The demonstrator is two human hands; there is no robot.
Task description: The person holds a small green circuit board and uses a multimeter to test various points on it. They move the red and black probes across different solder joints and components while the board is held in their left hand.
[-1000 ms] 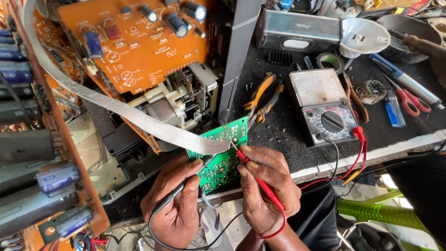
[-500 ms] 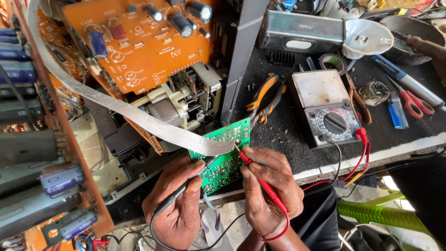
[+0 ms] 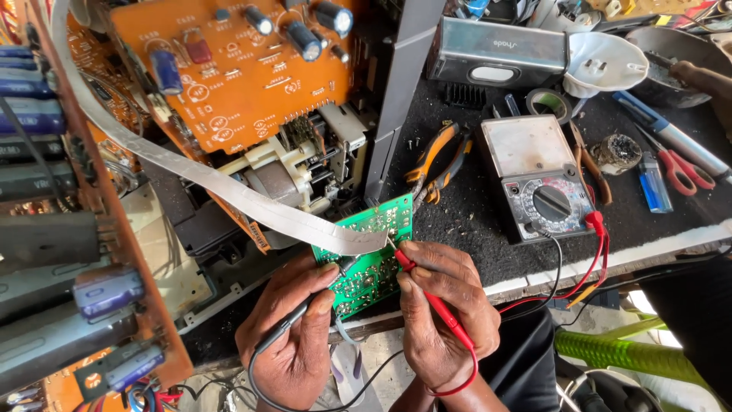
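Two probes meet on one small board, and everything else is arranged around that contact. Largest is the opened chassis (image 3: 91,252) on the left, tilted so its orange circuit boards (image 3: 229,76) face upward, their matt surface studded with glossy cylindrical capacitors; a flat, pale grey ribbon cable (image 3: 191,172) curves down from it and ends on the green circuit board (image 3: 374,255), presumably keeping that board connected while it is tested. Across the black, gritty bench top (image 3: 473,229) lies the analogue multimeter (image 3: 534,179), a boxy grey case with a round dial, placed face-up just beside the work so its scale can be read at a glance; red and black leads run from it toward the hands. Orange-handled pliers (image 3: 438,156) rest near the green board, with red-handled scissors (image 3: 682,168) well apart at the right. The green circuit board sits propped at the bench edge, solder side up, between both hands. The left hand (image 3: 293,343) pinches the slim black probe (image 3: 293,320) like a pen, its tip on the board; the right hand (image 3: 442,313) grips the red probe (image 3: 435,301) likewise, its tip touching the board's upper part.
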